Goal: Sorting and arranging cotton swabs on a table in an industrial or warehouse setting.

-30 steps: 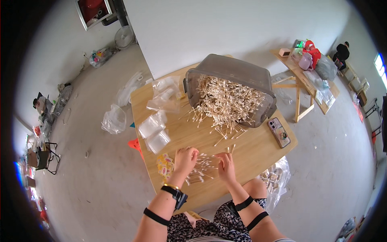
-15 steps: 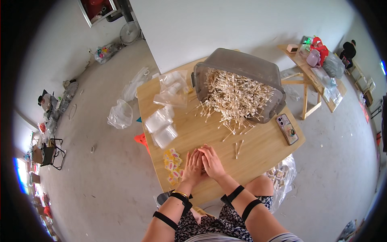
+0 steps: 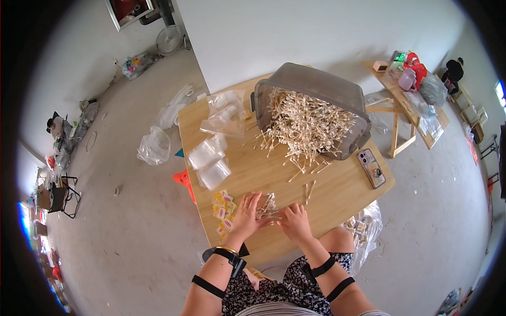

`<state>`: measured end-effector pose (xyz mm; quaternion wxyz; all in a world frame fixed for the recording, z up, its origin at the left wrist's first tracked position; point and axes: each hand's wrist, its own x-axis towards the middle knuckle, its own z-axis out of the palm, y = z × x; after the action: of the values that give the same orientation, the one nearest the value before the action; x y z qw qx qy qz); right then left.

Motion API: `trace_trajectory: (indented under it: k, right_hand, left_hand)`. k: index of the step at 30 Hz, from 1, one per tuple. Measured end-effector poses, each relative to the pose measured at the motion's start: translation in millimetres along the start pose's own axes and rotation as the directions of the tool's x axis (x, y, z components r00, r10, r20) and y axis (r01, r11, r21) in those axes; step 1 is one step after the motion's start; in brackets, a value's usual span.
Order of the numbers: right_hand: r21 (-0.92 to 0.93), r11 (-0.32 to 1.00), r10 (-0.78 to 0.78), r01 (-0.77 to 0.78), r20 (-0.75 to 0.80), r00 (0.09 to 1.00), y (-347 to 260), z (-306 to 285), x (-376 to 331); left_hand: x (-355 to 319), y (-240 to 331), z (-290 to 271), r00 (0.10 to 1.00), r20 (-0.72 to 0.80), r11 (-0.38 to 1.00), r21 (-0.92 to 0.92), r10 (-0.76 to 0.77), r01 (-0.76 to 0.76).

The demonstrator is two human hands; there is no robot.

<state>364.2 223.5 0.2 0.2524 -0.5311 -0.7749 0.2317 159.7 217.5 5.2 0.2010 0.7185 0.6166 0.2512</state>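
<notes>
A bundle of cotton swabs is held in my left hand, near the front edge of the wooden table. The thumb and fingers curve around its left side. My right hand is closed at the bundle's lower right, its fingertips pinching the end of a swab that sticks out sideways. Two loose swabs lie just beyond that hand. Small yellow-and-white printed labels are spread left of my left hand. Farther off, a grey plastic tub rests on its side with a great heap of swabs spilling out.
Clear plastic bags lie in stacks on the table's left side. A phone sits near the right edge. Below that edge stands a clear bag of packed goods. A second wooden table holds bags and a pink jug; a person is beyond it.
My hands were together over the bundle and have moved apart. The right hand shifted right and down, the left stays around the swabs, which now show between them.
</notes>
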Motion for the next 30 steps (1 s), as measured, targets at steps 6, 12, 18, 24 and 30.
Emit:
trace_trajectory:
  k: [6,12,18,24,30]
  right_hand:
    - [0.003,0.998,-0.057,0.057,-0.002,0.998,2.6,-2.6,17.8]
    - [-0.131,0.983,-0.118,0.126,0.073,0.990,-2.7,-24.4,39.6]
    - [-0.047,0.997,-0.070,0.069,-0.017,0.997,9.8,-33.5,52.7]
    - [-0.029,0.995,-0.096,0.095,-0.051,0.994,-1.7,14.1,84.4]
    - [0.273,0.960,-0.029,0.061,-0.121,0.992,-9.8,23.6,79.9]
  left_hand:
    - [3.5,-10.3,-11.8,0.998,-0.022,0.998,-0.035,0.056,-0.057]
    - [7.8,-13.3,-9.2,0.998,0.000,0.998,0.018,0.056,-0.056]
    - [-6.1,0.4,-8.7,0.998,-0.031,0.999,-0.007,-0.050,0.050]
    - [-24.0,3.6,-8.6,0.970,-0.238,0.987,0.140,-0.039,0.075]
    - [-29.0,-18.0,-12.9,0.981,-0.144,0.988,-0.101,-0.132,0.119]
